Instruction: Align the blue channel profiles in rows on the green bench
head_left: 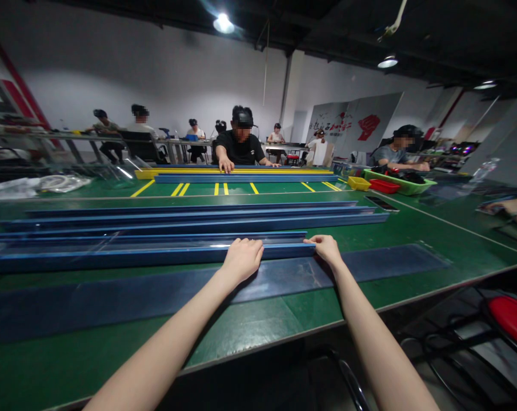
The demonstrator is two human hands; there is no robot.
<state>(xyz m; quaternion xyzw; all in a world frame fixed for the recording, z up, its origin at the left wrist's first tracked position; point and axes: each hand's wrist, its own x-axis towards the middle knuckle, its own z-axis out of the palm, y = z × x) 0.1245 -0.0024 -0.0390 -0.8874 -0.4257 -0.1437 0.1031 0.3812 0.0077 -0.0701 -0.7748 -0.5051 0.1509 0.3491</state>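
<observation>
A long blue channel-shaped strip [133,257] lies across the green table in front of me, with clear plastic film along its inside. My left hand [243,258] is closed over the strip's near wall, its fingers curled to the inner side and their tips hidden. At the strip's right end, my right hand [327,249] pinches the near corner between thumb and fingers. Nearer to me a flat, dark blue sheet [155,294] runs the length of the table under my wrists. Beyond the held strip lie further blue channel strips [224,220], parallel to it.
Across the green table [416,220], a co-worker [241,142] has both hands on yellow [284,171] and blue strips. A phone [382,203], a yellow tray [359,183], a red tray [384,186] and a filled green basket [406,185] stand right. A red stool [513,319] is beside the table.
</observation>
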